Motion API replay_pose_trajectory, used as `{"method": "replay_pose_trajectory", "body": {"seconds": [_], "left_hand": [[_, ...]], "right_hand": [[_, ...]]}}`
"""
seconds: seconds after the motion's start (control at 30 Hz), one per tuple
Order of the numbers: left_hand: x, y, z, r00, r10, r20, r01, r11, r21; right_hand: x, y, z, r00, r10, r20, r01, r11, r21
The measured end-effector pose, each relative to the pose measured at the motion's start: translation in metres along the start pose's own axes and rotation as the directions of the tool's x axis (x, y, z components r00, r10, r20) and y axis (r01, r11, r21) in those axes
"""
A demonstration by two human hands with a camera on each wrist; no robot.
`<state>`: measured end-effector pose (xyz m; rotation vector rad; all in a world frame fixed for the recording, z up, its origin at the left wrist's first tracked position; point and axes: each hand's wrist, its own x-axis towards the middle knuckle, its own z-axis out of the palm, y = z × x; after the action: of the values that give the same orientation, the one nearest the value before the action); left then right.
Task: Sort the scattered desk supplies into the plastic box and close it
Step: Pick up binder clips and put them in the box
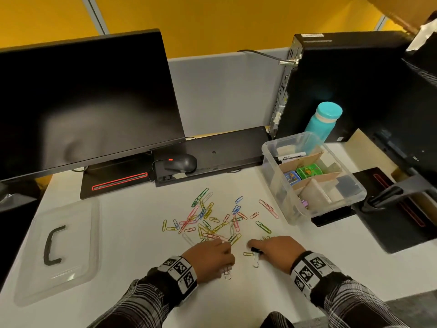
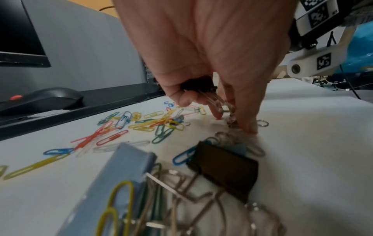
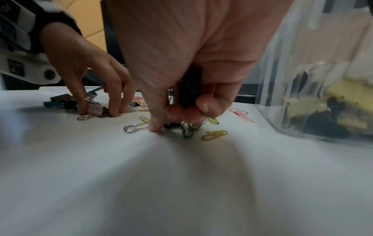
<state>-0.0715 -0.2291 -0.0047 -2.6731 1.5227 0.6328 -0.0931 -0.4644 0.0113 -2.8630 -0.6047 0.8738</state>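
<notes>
Several coloured paper clips (image 1: 212,218) lie scattered in the middle of the white desk. At their near edge my left hand (image 1: 228,253) keeps a black binder clip (image 2: 198,87) under its curled fingers, while its fingertips (image 2: 250,129) press on silver clip handles on the desk. My right hand (image 1: 254,248) grips another black binder clip (image 3: 189,89) in its palm and pinches at a small clip (image 3: 173,126) on the desk. The clear plastic box (image 1: 274,171) stands open at the right. Its lid (image 1: 78,233) lies flat at the left.
Behind the clips are a monitor (image 1: 89,95), a mouse (image 1: 181,162) and a keyboard (image 1: 227,143). A teal bottle (image 1: 324,119) and a computer tower (image 1: 343,79) stand behind the box. More binder clips (image 2: 224,167) lie under my left wrist.
</notes>
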Motion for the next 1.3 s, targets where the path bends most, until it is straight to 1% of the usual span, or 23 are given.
{"method": "replay_pose_trajectory", "body": {"seconds": [0.03, 0.1, 0.13, 0.2, 0.27, 0.37, 0.47, 0.5, 0.57, 0.6, 0.63, 0.7, 0.77, 0.8, 0.83, 0.87, 0.9, 0.97, 1.13, 1.2, 1.23, 1.27, 1.3], "left_hand": [[0.001, 0.000, 0.000, 1.000, -0.019, -0.013, 0.019, 0.999, -0.032], [0.000, 0.002, -0.005, 0.994, -0.099, -0.052, 0.089, 0.980, -0.176], [-0.002, 0.002, -0.010, 0.982, -0.179, -0.063, 0.154, 0.946, -0.284], [-0.009, -0.002, -0.019, 0.938, -0.339, -0.069, 0.262, 0.828, -0.496], [-0.017, -0.011, -0.024, 0.904, -0.417, -0.096, 0.276, 0.740, -0.613], [-0.028, -0.028, -0.028, 0.869, -0.486, -0.092, 0.299, 0.664, -0.686], [-0.034, -0.040, -0.026, 0.848, -0.527, -0.047, 0.362, 0.643, -0.675], [-0.034, -0.041, -0.024, 0.848, -0.529, -0.037, 0.376, 0.649, -0.661], [-0.034, -0.039, -0.020, 0.856, -0.515, -0.035, 0.383, 0.679, -0.626], [-0.033, -0.037, -0.019, 0.864, -0.502, -0.041, 0.379, 0.701, -0.604], [-0.032, -0.034, -0.019, 0.873, -0.486, -0.047, 0.371, 0.723, -0.583], [-0.028, -0.027, -0.018, 0.890, -0.452, -0.066, 0.351, 0.770, -0.533], [-0.024, -0.021, -0.018, 0.905, -0.416, -0.087, 0.332, 0.820, -0.466], [-0.021, -0.019, -0.018, 0.912, -0.399, -0.097, 0.324, 0.844, -0.428], [-0.018, -0.017, -0.018, 0.915, -0.390, -0.102, 0.322, 0.860, -0.395], [-0.015, -0.016, -0.018, 0.916, -0.389, -0.101, 0.327, 0.868, -0.374], [-0.013, -0.015, -0.019, 0.915, -0.392, -0.097, 0.335, 0.871, -0.360], [-0.010, -0.015, -0.019, 0.913, -0.399, -0.084, 0.349, 0.871, -0.345], [-0.007, -0.015, -0.020, 0.903, -0.415, -0.107, 0.352, 0.860, -0.370], [-0.008, -0.017, -0.022, 0.878, -0.460, -0.129, 0.363, 0.817, -0.448], [-0.009, -0.019, -0.022, 0.861, -0.490, -0.137, 0.369, 0.787, -0.494], [-0.010, -0.022, -0.023, 0.843, -0.517, -0.147, 0.370, 0.756, -0.540], [-0.012, -0.024, -0.024, 0.826, -0.542, -0.156, 0.367, 0.727, -0.581]], "right_hand": [[0.001, -0.001, 0.000, 1.000, 0.009, -0.011, -0.009, 1.000, 0.012], [0.002, -0.002, -0.001, 0.999, 0.042, -0.017, -0.041, 0.998, 0.049], [0.002, -0.002, -0.001, 0.998, 0.061, -0.024, -0.059, 0.995, 0.075], [0.001, -0.002, -0.001, 0.995, 0.092, -0.038, -0.087, 0.989, 0.120], [0.001, -0.003, -0.003, 0.993, 0.111, -0.049, -0.104, 0.987, 0.126], [0.000, -0.003, -0.005, 0.990, 0.131, -0.048, -0.123, 0.981, 0.150], [0.000, -0.005, -0.012, 0.990, 0.120, -0.068, -0.107, 0.980, 0.169], [-0.001, -0.006, -0.017, 0.988, 0.117, -0.101, -0.096, 0.977, 0.189], [-0.007, -0.007, -0.033, 0.960, 0.130, -0.250, -0.060, 0.960, 0.272], [-0.012, -0.007, -0.043, 0.921, 0.161, -0.354, -0.035, 0.941, 0.336], [-0.017, -0.007, -0.054, 0.860, 0.217, -0.462, -0.012, 0.913, 0.408], [-0.030, -0.001, -0.074, 0.679, 0.389, -0.623, 0.017, 0.840, 0.543], [-0.039, 0.010, -0.089, 0.503, 0.546, -0.671, 0.038, 0.761, 0.648], [-0.042, 0.018, -0.093, 0.441, 0.599, -0.669, 0.039, 0.731, 0.681], [-0.043, 0.025, -0.095, 0.400, 0.638, -0.658, 0.025, 0.710, 0.704], [-0.042, 0.033, -0.094, 0.379, 0.665, -0.643, -0.007, 0.697, 0.717], [-0.038, 0.039, -0.092, 0.375, 0.682, -0.628, -0.043, 0.690, 0.723], [-0.028, 0.050, -0.083, 0.406, 0.697, -0.591, -0.116, 0.681, 0.723], [-0.014, 0.061, -0.067, 0.576, 0.630, -0.521, -0.307, 0.757, 0.577], [-0.019, 0.061, -0.072, 0.639, 0.591, -0.493, -0.308, 0.784, 0.540], [-0.023, 0.061, -0.076, 0.651, 0.575, -0.495, -0.291, 0.792, 0.537], [-0.027, 0.063, -0.078, 0.639, 0.570, -0.516, -0.274, 0.796, 0.539], [-0.032, 0.064, -0.080, 0.604, 0.572, -0.555, -0.252, 0.798, 0.548]]}}
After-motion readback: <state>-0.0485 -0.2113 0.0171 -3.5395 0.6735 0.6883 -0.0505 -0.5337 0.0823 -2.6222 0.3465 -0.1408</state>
